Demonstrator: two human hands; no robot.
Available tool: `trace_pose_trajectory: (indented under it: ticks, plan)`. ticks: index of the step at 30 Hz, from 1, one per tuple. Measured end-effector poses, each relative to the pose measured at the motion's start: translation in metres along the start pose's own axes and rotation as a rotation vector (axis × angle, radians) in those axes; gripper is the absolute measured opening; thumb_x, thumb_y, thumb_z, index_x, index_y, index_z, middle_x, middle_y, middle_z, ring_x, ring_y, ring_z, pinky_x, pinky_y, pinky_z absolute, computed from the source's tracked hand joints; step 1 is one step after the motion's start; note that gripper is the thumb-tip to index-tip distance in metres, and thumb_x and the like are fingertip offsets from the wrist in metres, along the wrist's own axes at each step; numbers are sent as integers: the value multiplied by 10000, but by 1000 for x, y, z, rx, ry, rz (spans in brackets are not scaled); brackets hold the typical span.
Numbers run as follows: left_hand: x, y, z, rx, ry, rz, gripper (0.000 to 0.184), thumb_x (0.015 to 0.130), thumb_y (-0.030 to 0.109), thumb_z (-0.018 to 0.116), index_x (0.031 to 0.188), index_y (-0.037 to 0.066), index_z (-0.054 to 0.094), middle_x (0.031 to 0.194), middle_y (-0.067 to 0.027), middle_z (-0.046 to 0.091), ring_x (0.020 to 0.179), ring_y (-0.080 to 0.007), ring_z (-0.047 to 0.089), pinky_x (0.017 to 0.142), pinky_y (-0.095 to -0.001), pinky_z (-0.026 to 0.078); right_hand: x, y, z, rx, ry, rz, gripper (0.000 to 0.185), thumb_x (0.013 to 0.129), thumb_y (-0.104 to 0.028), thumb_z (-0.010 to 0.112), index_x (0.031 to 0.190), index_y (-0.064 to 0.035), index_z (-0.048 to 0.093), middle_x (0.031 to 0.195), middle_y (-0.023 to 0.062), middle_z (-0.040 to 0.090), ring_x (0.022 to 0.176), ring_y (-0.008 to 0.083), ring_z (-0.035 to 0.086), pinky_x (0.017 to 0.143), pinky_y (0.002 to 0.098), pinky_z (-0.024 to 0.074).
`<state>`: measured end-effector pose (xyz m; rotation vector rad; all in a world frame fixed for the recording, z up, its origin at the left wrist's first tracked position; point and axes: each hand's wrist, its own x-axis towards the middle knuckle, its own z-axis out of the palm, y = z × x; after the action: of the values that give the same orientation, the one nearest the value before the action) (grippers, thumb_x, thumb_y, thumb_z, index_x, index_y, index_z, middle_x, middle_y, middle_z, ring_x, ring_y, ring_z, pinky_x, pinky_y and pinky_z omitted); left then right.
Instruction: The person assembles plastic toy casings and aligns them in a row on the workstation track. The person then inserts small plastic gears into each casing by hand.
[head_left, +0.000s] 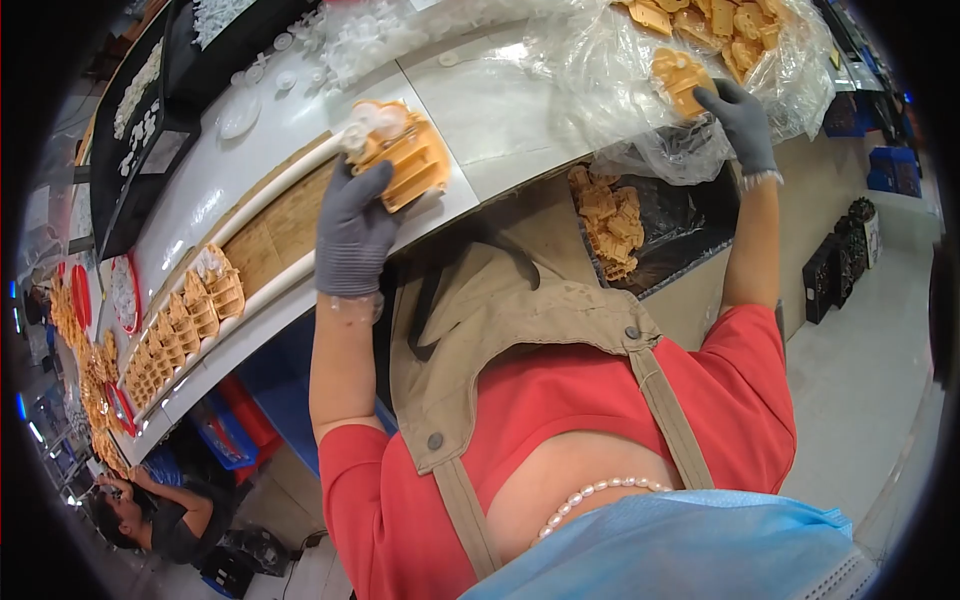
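Observation:
In the head view, my left hand (355, 230), in a grey glove, grips an orange plastic housing (415, 165) above the table edge. Its ribbed side faces up, and white plastic pieces (378, 122) sit at its upper end. My right hand (742, 125), also gloved, has its fingers closed on another orange plastic housing (680, 82). That one is over the edge of a clear plastic bag (600, 85) holding several more orange housings (715, 25).
Between white rails, a wooden channel (285, 215) holds a row of orange housings (185, 320). White plastic parts and black trays (150, 150) lie at the far left. Below the table edge, an open box (690, 255) contains orange pieces. A co-worker (160, 510) sits at the lower left.

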<state>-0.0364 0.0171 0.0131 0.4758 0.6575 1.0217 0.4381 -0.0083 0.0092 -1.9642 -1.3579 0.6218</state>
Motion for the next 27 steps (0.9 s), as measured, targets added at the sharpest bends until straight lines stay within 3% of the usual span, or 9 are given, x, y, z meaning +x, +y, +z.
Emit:
trace_pose_trajectory:
  ticks: [2,5,9,10,11,14,17,23,27]
  plan:
    - [5,-11,10,6,-52,-32,578,840,-4,607,1374,-8,386,1300,-144,523,1185,-287,556,1023,-427,472,-28,-17,4,264,91,26,468,835,-339,730,1117,27,655,930,61,677,808,105,606,713,239,468]
    - [10,-32,19,39,-124,-44,596,838,19,605,1387,-9,376,1294,-153,531,1193,-286,551,1017,-437,473,-71,-57,41,681,-48,64,421,858,-289,720,1133,19,635,926,54,665,785,106,600,728,229,478]
    - [6,-49,35,23,-158,-32,554,923,163,599,1394,-7,363,1300,-149,526,1202,-274,541,1017,-428,471,-102,-94,90,673,-453,118,335,863,-287,674,1042,-5,651,832,14,639,749,73,563,672,220,456]
    - [6,-51,37,-10,-159,-31,555,938,195,601,1393,-9,358,1294,-145,527,1197,-270,544,1009,-420,480,-108,-106,99,668,-489,91,322,856,-261,680,1043,0,650,848,21,654,737,66,569,648,215,454]
    - [7,-57,32,-12,-162,-31,583,973,354,544,1400,5,356,1296,-134,527,1220,-266,524,1020,-416,468,-112,-115,107,686,-512,120,302,848,-238,690,1030,0,651,850,23,660,726,64,569,643,213,454]
    - [6,-59,32,-161,-184,-80,610,976,417,512,1405,13,356,1295,-123,528,1239,-264,505,1027,-411,459,-114,-127,124,653,-575,149,251,830,-188,709,994,-7,651,835,18,664,713,60,573,637,213,458]
    - [0,-58,35,-101,-178,-47,661,947,465,540,1390,7,366,1275,-128,535,1218,-254,524,1012,-394,471,-111,-134,129,563,-620,147,215,823,-165,720,964,-19,649,815,6,656,712,55,576,632,209,459]
    - [-4,-61,38,246,-97,86,577,917,302,661,1335,-12,416,1239,-124,550,1117,-194,576,969,-326,491,-109,-134,135,549,-609,148,173,819,-149,730,911,-28,646,788,-8,640,685,50,570,605,200,454]
    - [-1,-65,35,270,-49,102,498,917,207,664,1310,-12,451,1205,-105,572,1078,-171,583,955,-310,489,-106,-133,139,573,-643,110,176,818,-162,737,872,-25,642,760,-15,625,675,48,564,603,205,457]
